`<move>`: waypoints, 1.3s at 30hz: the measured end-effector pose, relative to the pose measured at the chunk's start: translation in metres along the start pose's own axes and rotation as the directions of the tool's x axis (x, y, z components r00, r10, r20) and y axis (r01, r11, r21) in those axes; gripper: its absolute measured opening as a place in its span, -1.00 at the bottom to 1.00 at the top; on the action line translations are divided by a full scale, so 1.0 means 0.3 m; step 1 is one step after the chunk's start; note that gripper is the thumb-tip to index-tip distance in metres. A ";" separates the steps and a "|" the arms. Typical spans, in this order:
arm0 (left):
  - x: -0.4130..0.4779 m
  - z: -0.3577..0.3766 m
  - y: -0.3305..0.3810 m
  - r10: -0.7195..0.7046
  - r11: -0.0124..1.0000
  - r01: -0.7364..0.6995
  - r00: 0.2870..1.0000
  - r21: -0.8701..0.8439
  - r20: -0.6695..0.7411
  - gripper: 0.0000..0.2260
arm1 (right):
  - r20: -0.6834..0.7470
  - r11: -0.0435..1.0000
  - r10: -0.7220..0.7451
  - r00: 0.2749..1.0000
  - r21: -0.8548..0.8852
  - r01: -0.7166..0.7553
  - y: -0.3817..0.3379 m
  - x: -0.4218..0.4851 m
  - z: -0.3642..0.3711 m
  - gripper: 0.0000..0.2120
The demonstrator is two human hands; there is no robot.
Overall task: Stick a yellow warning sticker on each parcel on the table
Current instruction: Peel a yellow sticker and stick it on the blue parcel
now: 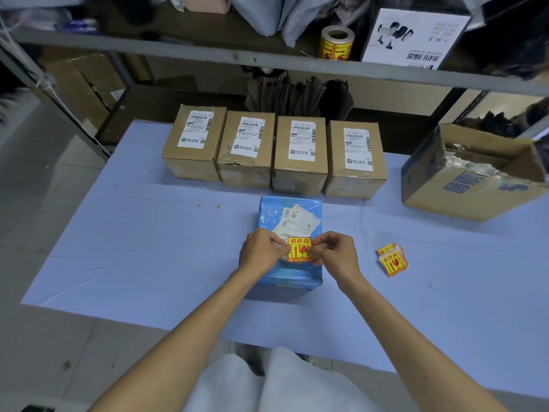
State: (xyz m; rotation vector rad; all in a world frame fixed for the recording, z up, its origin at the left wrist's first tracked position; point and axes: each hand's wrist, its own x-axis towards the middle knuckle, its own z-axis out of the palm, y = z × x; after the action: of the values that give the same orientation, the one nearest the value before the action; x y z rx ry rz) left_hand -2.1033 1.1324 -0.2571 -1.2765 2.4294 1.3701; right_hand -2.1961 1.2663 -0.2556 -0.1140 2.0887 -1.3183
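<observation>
A blue plastic-wrapped parcel (291, 215) lies in the middle of the table, a white shipping label on its top. Over its near half is a yellow warning sticker (299, 248) with red print. My left hand (261, 252) pinches the sticker's left edge and my right hand (334, 251) pinches its right edge. Whether the sticker touches the parcel I cannot tell. Behind, several brown cardboard parcels (300, 153) stand in a row, each with a white label. A small pile of loose yellow stickers (392, 260) lies to the right of my right hand.
An open cardboard box (475, 173) with blue print stands at the table's right edge. A roll of yellow stickers (337, 43) sits on the metal shelf (208, 53) above the table, beside a white box. The table (148, 248) is covered in pale blue.
</observation>
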 end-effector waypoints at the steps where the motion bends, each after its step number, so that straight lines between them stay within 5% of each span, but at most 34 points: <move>1: -0.001 0.001 0.001 -0.001 1.000 0.001 1.000 0.017 -0.005 -0.77 | -0.001 1.000 -0.001 1.000 -0.004 0.001 -0.001 -0.001 0.001 -0.90; 31: -0.012 0.008 -0.002 -0.030 0.978 0.038 0.999 0.207 -0.040 -0.79 | -0.056 0.998 0.047 0.997 -0.044 -0.049 0.035 0.019 0.021 -0.89; 39: -0.025 0.025 0.014 0.003 0.969 0.015 0.997 0.247 -0.071 -0.79 | -0.095 0.963 -0.059 0.994 -0.268 0.032 0.045 0.030 0.045 -0.89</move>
State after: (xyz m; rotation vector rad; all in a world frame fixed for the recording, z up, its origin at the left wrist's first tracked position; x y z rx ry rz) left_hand -2.1038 1.1436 -0.2556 -1.2876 2.5412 0.9957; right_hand -2.1918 1.2587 -0.2748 -0.2156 2.3561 -1.0820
